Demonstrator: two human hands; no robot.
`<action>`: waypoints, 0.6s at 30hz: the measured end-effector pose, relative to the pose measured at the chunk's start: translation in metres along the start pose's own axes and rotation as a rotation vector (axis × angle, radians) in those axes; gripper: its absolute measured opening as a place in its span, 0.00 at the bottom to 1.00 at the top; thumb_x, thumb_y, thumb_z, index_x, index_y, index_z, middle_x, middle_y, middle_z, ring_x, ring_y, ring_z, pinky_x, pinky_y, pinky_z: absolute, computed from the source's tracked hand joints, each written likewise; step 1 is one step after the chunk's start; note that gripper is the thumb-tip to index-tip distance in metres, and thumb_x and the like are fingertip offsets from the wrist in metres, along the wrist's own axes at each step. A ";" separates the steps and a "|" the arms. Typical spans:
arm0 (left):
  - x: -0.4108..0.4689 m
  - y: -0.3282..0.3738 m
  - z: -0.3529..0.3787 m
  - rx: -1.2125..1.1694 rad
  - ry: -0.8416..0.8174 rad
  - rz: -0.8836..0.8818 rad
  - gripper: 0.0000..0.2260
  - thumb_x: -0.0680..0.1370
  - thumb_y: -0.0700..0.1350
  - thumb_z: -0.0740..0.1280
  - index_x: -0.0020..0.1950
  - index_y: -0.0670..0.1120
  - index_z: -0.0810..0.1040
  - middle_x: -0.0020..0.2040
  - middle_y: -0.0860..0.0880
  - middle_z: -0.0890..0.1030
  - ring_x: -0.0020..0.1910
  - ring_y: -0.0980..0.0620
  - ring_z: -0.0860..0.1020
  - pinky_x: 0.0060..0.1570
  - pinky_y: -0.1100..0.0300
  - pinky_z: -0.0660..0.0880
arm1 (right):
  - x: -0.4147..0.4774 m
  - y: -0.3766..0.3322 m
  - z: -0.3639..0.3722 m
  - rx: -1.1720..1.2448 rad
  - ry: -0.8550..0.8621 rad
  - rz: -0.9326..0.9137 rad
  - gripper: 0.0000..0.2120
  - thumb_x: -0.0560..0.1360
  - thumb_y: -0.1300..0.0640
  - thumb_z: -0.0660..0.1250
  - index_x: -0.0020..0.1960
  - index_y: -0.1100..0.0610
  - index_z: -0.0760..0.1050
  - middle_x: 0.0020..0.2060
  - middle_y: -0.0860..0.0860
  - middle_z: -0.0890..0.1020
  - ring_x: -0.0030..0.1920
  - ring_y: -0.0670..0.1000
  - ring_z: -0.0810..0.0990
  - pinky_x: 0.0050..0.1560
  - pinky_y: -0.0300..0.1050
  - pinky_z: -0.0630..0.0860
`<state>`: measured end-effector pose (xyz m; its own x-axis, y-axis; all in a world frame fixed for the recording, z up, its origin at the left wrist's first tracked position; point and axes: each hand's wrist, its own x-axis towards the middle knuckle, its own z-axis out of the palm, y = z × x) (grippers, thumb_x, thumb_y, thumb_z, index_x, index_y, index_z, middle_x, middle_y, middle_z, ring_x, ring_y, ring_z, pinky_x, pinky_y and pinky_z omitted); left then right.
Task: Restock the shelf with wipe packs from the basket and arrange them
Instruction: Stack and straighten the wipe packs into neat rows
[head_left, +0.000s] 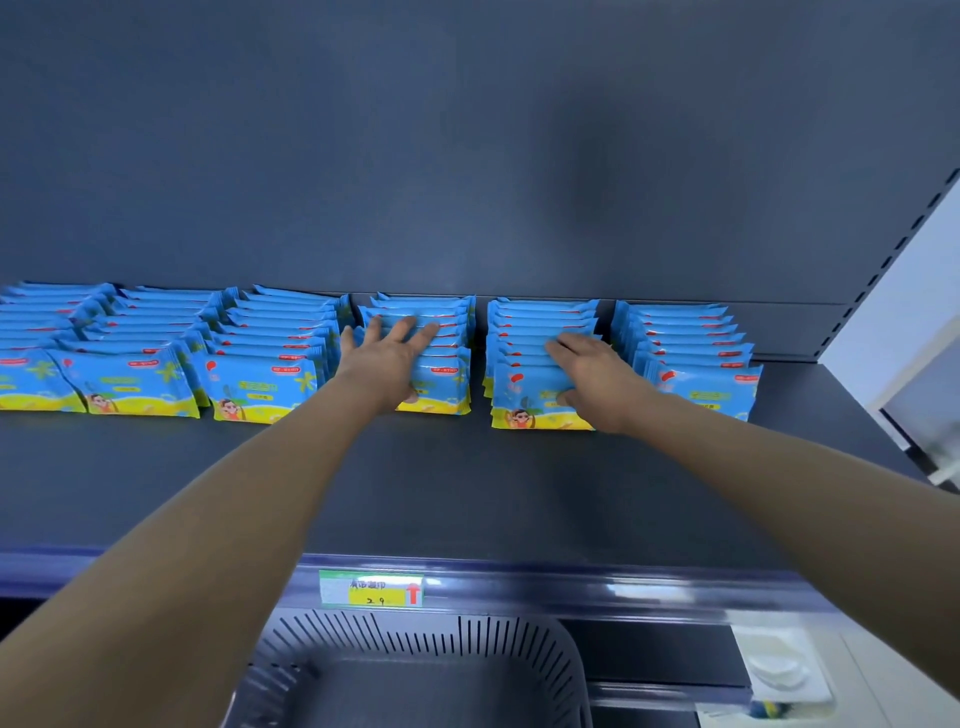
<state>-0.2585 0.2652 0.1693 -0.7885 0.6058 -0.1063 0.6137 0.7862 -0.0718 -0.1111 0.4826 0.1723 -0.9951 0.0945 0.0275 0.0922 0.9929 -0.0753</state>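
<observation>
Several rows of blue and yellow wipe packs stand upright along the back of a dark shelf (467, 483). My left hand (387, 358) lies over the top of one middle row (447, 332), fingers spread across the pack tops and thumb on the front pack's face. My right hand (592, 379) grips the front packs of the neighbouring row (540, 332), fingers over their tops and thumb against the front face. More rows stand to the left (270, 353) and at the far right (696, 348). The grey slotted basket (415, 639) sits below the shelf edge; no packs show inside it.
A price tag (371, 588) hangs on the shelf's front rail. The dark back panel (467, 156) rises behind the rows. An upright with slots (883, 270) bounds the shelf on the right. White packaged goods (779, 670) lie on a lower shelf at the right.
</observation>
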 end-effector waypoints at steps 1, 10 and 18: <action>0.000 0.000 0.000 0.000 0.000 0.003 0.41 0.76 0.50 0.67 0.75 0.58 0.39 0.77 0.54 0.45 0.76 0.41 0.44 0.70 0.35 0.46 | 0.000 0.000 0.000 -0.003 -0.005 -0.004 0.32 0.76 0.59 0.66 0.75 0.62 0.54 0.72 0.57 0.60 0.73 0.57 0.56 0.73 0.47 0.52; 0.005 -0.006 -0.002 -0.047 -0.063 0.006 0.39 0.77 0.55 0.64 0.74 0.60 0.36 0.76 0.57 0.37 0.75 0.44 0.38 0.69 0.36 0.38 | 0.000 -0.001 0.002 -0.159 -0.163 0.035 0.38 0.80 0.46 0.55 0.76 0.59 0.35 0.77 0.55 0.39 0.76 0.53 0.38 0.75 0.51 0.37; 0.003 -0.003 0.003 -0.039 -0.016 -0.020 0.42 0.75 0.57 0.63 0.73 0.59 0.32 0.77 0.55 0.37 0.75 0.43 0.37 0.69 0.38 0.35 | 0.004 -0.002 0.003 -0.116 -0.186 0.038 0.39 0.80 0.47 0.56 0.75 0.59 0.32 0.76 0.54 0.35 0.75 0.52 0.34 0.75 0.52 0.36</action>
<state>-0.2626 0.2645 0.1663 -0.7994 0.5885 -0.1208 0.5959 0.8023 -0.0352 -0.1157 0.4808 0.1692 -0.9791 0.1277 -0.1583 0.1224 0.9916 0.0428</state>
